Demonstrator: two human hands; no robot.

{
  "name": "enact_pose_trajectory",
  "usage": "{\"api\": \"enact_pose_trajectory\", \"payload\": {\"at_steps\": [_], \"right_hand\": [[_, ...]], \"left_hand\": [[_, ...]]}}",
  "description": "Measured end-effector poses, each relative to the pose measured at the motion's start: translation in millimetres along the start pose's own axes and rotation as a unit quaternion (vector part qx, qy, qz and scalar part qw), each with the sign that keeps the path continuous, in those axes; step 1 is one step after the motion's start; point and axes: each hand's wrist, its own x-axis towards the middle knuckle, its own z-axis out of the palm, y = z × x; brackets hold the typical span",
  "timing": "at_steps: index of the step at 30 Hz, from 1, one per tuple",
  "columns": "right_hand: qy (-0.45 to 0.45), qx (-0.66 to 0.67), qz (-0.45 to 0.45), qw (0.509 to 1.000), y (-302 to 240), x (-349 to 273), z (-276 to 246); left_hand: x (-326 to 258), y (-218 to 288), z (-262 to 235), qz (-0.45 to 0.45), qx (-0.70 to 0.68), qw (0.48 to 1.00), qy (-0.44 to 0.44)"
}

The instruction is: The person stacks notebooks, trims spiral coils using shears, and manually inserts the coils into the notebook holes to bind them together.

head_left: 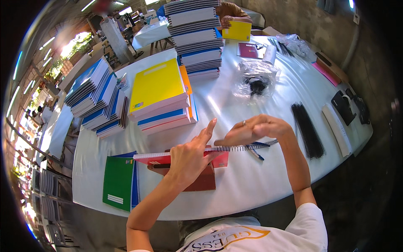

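Note:
My left hand (189, 157) grips a red notebook (153, 158) that is held edge-up, index finger pointing up and away. The notebook rests against a reddish-brown stand (203, 180), partly hidden by my hand and forearm. From the notebook's right end a thin black spiral coil (241, 148) stretches to the right. Just above that coil is my right hand (260, 128), fingers stretched out to the left and their tips blurred; whether they touch the coil I cannot tell. Beneath the coil lie dark blue pens (257, 154).
Left of my hands lie a green notebook (118, 185) and blue ones. Beyond stand notebook piles topped with yellow (157, 84), blue (90, 82) and a tall spiral-bound stack (197, 40). Black coils (308, 130) lie at right. Across the table another person holds a yellow notebook (236, 30).

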Motion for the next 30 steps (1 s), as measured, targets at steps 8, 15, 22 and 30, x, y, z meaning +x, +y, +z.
{"api": "enact_pose_trajectory", "payload": {"at_steps": [8, 15, 22, 30], "right_hand": [[0.122, -0.346, 0.147, 0.919, 56.8, -23.7, -3.4], [0.240, -0.192, 0.134, 0.942, -55.8, -9.5, 62.4], [0.161, -0.242, 0.087, 0.953, -43.6, -14.0, 55.6], [0.088, -0.347, 0.497, 0.790, 85.0, -20.6, 26.2]], "left_hand": [[12.1, 10.1, -1.2, 0.073, -0.005, 0.995, -0.073], [14.3, 14.4, -9.9, 0.032, -0.031, 0.991, -0.123], [2.2, 8.7, -13.4, 0.076, -0.036, 0.983, -0.161], [-26.7, 23.9, -1.8, 0.096, 0.102, 0.984, -0.108]]}}
